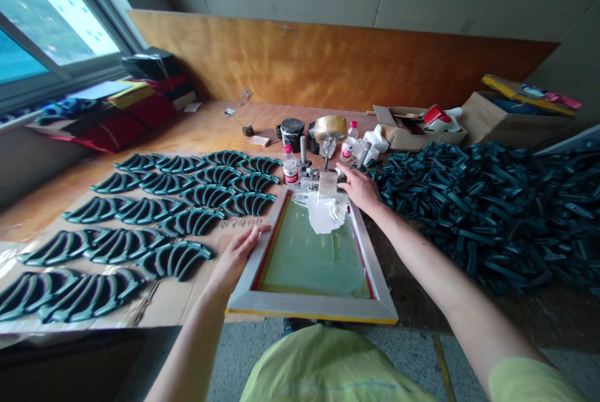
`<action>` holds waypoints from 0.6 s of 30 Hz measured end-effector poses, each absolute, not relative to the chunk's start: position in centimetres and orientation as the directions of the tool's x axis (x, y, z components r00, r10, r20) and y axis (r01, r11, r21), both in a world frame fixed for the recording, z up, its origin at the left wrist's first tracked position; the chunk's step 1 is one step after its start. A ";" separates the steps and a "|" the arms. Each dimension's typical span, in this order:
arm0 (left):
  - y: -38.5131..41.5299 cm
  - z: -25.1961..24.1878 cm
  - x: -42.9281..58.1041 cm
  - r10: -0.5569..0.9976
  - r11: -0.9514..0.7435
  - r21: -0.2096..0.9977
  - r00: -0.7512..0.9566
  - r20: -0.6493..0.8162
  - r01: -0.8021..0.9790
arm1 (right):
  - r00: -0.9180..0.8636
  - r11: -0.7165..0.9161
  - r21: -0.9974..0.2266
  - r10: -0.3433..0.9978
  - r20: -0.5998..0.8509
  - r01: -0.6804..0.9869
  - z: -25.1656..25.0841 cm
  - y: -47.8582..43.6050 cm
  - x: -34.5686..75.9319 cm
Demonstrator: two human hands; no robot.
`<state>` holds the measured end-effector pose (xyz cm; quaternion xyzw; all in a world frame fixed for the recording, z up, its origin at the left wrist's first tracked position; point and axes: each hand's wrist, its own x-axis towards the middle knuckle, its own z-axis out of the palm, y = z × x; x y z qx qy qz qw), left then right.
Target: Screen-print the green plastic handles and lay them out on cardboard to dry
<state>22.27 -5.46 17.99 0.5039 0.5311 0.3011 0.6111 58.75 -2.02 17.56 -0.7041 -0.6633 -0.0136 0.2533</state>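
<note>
A screen-printing frame (375,277) with a green mesh lies in front of me, with white ink (325,217) pooled at its far end. My left hand (237,258) rests flat on the frame's left rail, fingers stretched out. My right hand (359,189) reaches to the far right corner of the frame, palm down, fingers curled beside a squeegee (327,187) that stands at the frame's far edge. Whether it grips anything is hidden.
Rows of dark green curved plastic parts (140,233) lie on cardboard to the left. A big heap of the same parts (492,202) fills the right. Ink jars (292,133), small bottles (290,170), tape and open cardboard boxes (412,130) stand behind the frame.
</note>
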 end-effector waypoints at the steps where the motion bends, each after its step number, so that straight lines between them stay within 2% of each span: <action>1: -4.9 19.0 22.7 0.922 0.280 0.952 0.242 -0.302 0.122 | 0.207 -0.061 -0.365 0.904 0.375 0.929 17.4 -2.6 59.7; 3: -3.6 20.9 24.0 0.959 0.194 0.981 0.214 -0.187 -0.013 | 0.322 -0.164 -0.423 0.886 0.334 0.891 16.1 -4.4 61.1; 5: -2.0 22.7 25.7 0.979 0.093 0.986 0.194 -0.065 -0.141 | 0.313 -0.179 -0.457 0.920 0.236 0.871 14.0 -6.5 61.3; 7: -0.4 24.2 27.2 0.983 0.030 0.979 0.184 0.008 -0.204 | 0.204 -0.104 -0.472 0.965 0.166 0.876 11.5 -8.4 60.4; 11: 0.3 24.3 28.7 0.996 0.000 0.964 0.081 0.022 -0.265 | -0.017 0.062 -0.406 0.993 0.113 0.912 8.5 -10.1 57.3; 13: -1.6 22.4 29.1 0.995 0.076 0.965 0.078 -0.058 -0.252 | -0.039 0.078 -0.374 0.993 0.111 0.924 8.8 -10.5 55.8; 15: -4.9 19.4 29.7 0.929 0.325 0.934 0.235 -0.286 -0.146 | -0.028 0.086 -0.377 0.987 0.159 0.922 9.7 -11.3 53.8; 16: -6.8 17.8 30.0 0.817 0.495 0.868 0.360 -0.451 -0.035 | -0.046 0.119 -0.375 0.979 0.196 0.919 10.1 -11.9 52.4; 18: -10.2 14.7 30.4 0.665 0.674 0.739 0.423 -0.616 0.016 | -0.177 0.263 -0.341 0.948 0.263 0.903 10.4 -13.1 49.5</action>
